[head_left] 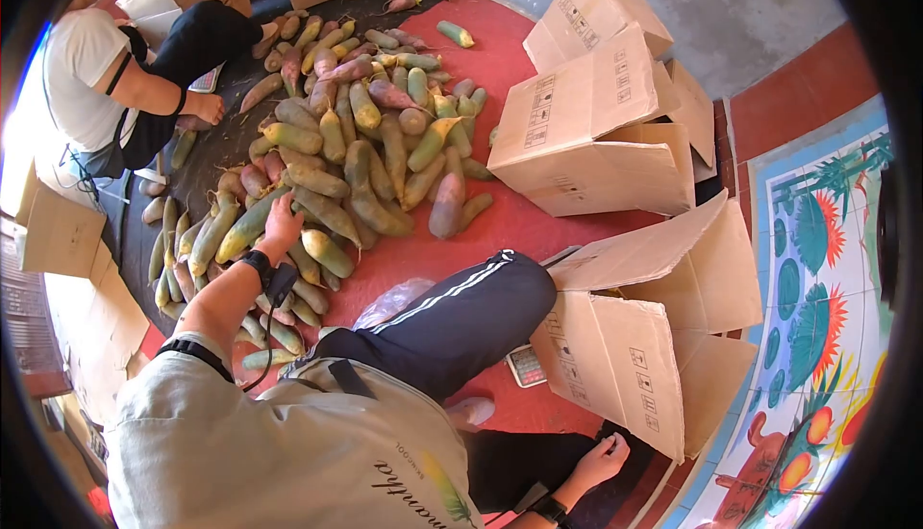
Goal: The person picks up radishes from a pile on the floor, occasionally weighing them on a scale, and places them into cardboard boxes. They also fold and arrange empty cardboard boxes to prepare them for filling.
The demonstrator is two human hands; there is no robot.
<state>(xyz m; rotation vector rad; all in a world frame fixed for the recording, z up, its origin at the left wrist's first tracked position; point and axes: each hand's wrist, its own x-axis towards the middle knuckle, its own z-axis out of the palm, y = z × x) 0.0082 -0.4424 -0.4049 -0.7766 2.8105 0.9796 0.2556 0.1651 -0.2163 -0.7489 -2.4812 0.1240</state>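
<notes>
A large heap of green and reddish long radishes (370, 178) lies on the floor in front of me. My left hand (280, 225) reaches into the near side of the heap, its fingers closed over the upper end of a long green radish (248, 228). That radish still lies among the others. My right hand (603, 460) is low at my right side, over my dark trouser leg and close to an open cardboard box (615, 361). Its fingers are curled together and nothing shows in them.
More cardboard boxes (577, 125) stand to the right along a tiled wall, others at the back. A small keypad device (526, 367) lies beside my leg, near a clear plastic bag (392, 300). At the upper left another person (91, 77) sits with a hand near the radishes.
</notes>
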